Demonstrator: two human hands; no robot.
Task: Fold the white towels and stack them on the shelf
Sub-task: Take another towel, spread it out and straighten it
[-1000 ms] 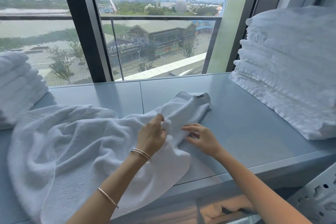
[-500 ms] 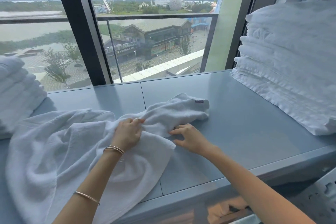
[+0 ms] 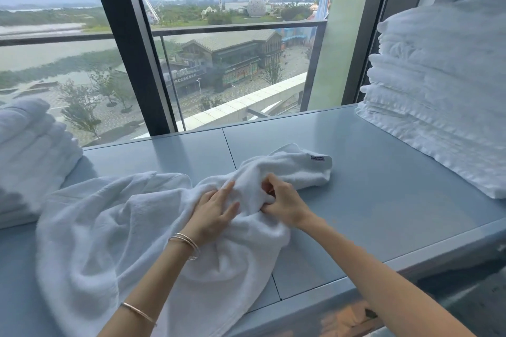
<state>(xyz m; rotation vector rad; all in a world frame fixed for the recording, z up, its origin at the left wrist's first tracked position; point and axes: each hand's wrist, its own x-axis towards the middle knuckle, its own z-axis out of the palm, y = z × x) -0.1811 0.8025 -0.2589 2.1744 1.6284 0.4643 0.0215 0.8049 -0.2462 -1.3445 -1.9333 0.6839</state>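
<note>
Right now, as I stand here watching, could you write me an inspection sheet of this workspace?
Surface: grey shelf, smooth, with panel seams.
Job's things: towel unfolded and bunched, draped over the front edge; left stack and right stack of folded towels at the shelf's two ends.
Clutter: nothing seen.
Hands: left hand rests on the towel with fingers extended; right hand pinches a fold of it.
Cables: nothing seen.
Surroundings: window behind the shelf, with buildings and a Ferris wheel outside.

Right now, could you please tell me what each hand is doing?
Left hand: open, resting on the towel.
Right hand: gripping the towel.
</note>
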